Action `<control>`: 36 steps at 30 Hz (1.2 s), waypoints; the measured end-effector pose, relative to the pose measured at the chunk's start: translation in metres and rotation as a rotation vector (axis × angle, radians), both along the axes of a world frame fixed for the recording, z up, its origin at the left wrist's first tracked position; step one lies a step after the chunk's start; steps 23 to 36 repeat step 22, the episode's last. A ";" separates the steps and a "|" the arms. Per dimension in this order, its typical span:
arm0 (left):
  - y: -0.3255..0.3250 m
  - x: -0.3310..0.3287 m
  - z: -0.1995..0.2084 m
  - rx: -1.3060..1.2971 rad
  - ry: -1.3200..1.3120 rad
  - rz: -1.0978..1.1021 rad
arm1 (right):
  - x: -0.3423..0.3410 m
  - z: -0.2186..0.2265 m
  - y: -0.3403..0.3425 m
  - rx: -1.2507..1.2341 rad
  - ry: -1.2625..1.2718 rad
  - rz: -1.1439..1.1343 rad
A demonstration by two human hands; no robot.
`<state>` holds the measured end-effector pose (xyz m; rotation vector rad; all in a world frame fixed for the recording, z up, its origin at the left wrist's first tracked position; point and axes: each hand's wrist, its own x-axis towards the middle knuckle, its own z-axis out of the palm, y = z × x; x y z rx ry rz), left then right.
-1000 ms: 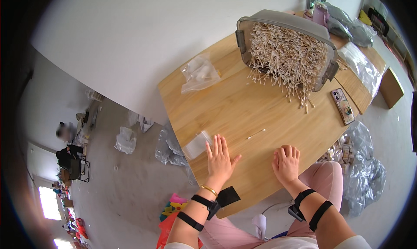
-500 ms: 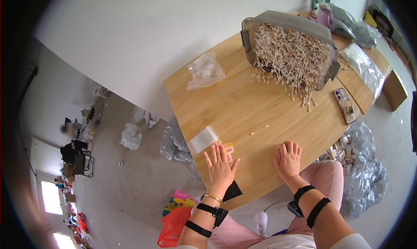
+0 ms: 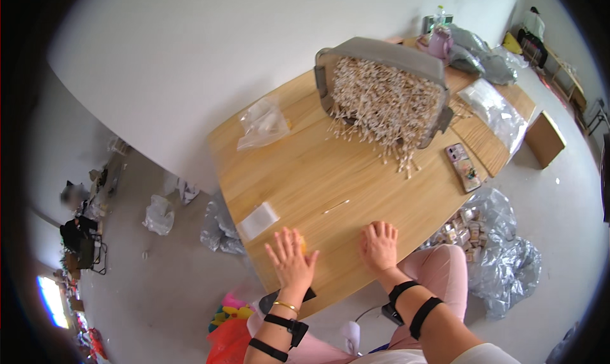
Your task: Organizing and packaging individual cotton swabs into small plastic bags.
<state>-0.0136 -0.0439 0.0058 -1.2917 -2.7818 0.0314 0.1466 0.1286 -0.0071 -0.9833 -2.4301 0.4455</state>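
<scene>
My left hand (image 3: 291, 262) lies palm down on the near left of the wooden table (image 3: 286, 173), fingers spread. It mostly covers small yellow printed papers (image 3: 302, 243); just one edge shows beside the fingers. Just beyond its fingertips is a small clear plastic bag (image 3: 259, 220), lying flat. My right hand (image 3: 380, 246) rests palm down near the table's front edge, fingers out and holding nothing I can see. A single cotton swab (image 3: 335, 206) lies between and beyond the hands. Farther back, a grey translucent tub (image 3: 394, 56) lies on its side, with a heap of cotton swabs (image 3: 381, 103) spilling out.
A phone (image 3: 462, 167) lies at the table's right edge, near a large clear bag (image 3: 495, 113). A crumpled plastic bag (image 3: 262, 124) sits at the back left. Beside my leg, a floor bag (image 3: 467, 230) holds several small packs. A black flat piece (image 3: 308, 295) is by my left wrist.
The whole view has shifted, so the table and tub appear farther left and lower. My left hand now covers more of the yellow papers. My right hand still rests on the table.
</scene>
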 end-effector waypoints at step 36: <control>0.056 0.042 -0.024 0.234 -0.222 -0.269 | -0.038 0.015 0.087 -0.100 0.212 0.063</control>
